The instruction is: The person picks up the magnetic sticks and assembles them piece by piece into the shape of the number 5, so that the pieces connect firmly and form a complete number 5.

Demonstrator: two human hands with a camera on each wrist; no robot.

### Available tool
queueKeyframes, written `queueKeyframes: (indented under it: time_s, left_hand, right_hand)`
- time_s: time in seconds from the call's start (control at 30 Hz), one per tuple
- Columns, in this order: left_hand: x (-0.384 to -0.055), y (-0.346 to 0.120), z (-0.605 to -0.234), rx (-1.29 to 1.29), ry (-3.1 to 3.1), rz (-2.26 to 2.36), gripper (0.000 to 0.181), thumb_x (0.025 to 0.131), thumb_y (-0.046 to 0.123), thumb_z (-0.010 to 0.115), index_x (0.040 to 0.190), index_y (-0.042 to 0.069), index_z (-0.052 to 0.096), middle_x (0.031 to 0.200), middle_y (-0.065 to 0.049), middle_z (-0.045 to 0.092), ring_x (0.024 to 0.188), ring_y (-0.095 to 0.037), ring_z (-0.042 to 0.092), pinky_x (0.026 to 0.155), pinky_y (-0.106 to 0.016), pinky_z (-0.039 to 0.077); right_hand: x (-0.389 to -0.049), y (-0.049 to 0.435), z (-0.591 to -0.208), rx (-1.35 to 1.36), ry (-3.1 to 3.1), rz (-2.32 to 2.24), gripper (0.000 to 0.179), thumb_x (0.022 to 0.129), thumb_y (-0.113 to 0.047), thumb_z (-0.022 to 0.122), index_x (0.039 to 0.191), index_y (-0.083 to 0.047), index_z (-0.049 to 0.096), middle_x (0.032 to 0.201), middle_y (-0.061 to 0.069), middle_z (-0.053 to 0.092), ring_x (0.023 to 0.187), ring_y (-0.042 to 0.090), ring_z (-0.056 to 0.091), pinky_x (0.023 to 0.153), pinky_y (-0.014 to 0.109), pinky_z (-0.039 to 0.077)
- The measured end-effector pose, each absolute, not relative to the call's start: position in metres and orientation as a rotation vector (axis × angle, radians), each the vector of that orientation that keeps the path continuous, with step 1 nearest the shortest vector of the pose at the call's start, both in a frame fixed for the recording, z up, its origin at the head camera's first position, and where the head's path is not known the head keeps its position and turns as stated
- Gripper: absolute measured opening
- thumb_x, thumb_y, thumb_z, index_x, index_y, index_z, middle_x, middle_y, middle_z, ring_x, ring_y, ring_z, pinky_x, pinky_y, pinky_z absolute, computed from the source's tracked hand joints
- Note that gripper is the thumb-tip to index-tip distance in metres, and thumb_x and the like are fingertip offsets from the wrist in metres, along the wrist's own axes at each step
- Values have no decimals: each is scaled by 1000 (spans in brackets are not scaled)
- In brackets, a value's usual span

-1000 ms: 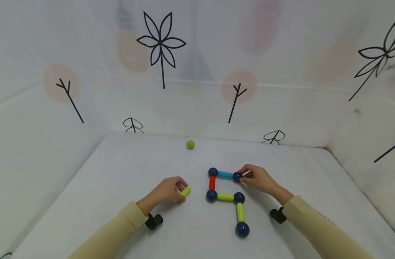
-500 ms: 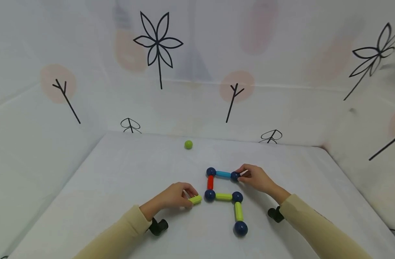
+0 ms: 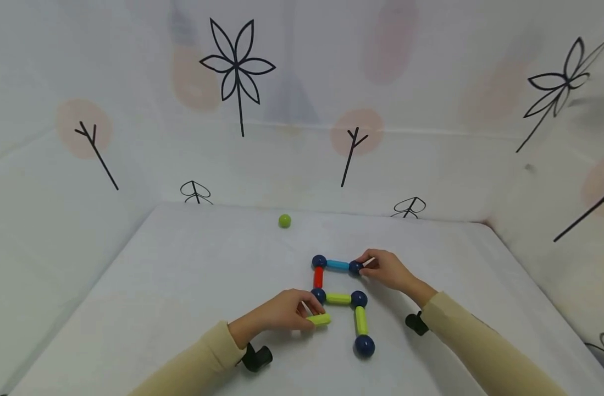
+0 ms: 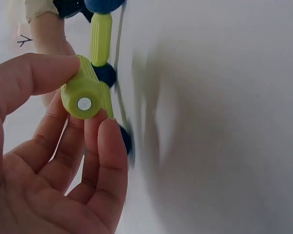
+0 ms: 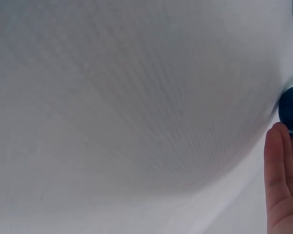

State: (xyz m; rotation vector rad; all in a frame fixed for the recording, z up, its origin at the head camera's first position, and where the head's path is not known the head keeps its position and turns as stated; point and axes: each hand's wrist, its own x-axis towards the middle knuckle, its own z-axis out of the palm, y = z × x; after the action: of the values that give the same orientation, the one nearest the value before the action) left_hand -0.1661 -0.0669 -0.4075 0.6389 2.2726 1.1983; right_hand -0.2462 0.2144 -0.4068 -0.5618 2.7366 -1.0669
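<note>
My left hand (image 3: 288, 311) pinches a yellow-green magnetic rod (image 3: 321, 319) between thumb and fingers, just in front of the ball-and-rod chain. Its near end shows a round silver magnet in the left wrist view, on the same rod (image 4: 83, 97). With its fingertips my right hand (image 3: 387, 269) holds the navy ball (image 3: 355, 268) at the free end of the blue rod (image 3: 338, 265). From there the chain runs through another navy ball (image 3: 319, 261), a red rod (image 3: 319, 278), a partly hidden ball (image 3: 319, 295), a yellow-green rod (image 3: 338, 298), a ball (image 3: 359, 298) and another yellow-green rod (image 3: 361, 320).
A larger-looking navy ball (image 3: 364, 346) ends the chain nearest me. Far back on the white tabletop (image 3: 208, 258) sits a small green ball (image 3: 284, 220). White cloth walls with drawn plants stand behind and at both sides.
My left hand has moved right and nearer me with the yellow-green rod, up to the front of the chain. The right hand stays at its ball. The view has shifted slightly.
</note>
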Motion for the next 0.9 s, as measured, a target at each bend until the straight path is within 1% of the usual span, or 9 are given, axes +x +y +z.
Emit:
queueKeyframes:
  time_s: [0.27,0.53,0.9]
  left_hand:
    - [-161,-52,-410,707,2199,1179,24,84,1,76,107,9,73,94,10,66,72,-6,54,62,-18,46]
    - [-157,-40,-414,777,2112,1190,24,85,-2,75,107,7,73,91,9,67,70,-4,54,64,-16,45]
    - [-156,-31,-416,788,2075,1187,23,85,-2,75,107,4,72,90,10,65,71,-3,54,66,-16,46]
  right_hand:
    - [-250,211,-403,-561,2733,-1045,15,89,3,70,103,2,66,109,18,68,95,29,67,79,38,58]
    - [-250,212,-404,-567,2726,-1066,14,89,3,69,103,2,66,109,19,68,95,30,67,80,39,58]
    - [-249,214,-407,-567,2719,-1086,15,89,3,70,104,2,66,110,18,68,95,30,67,79,39,57]
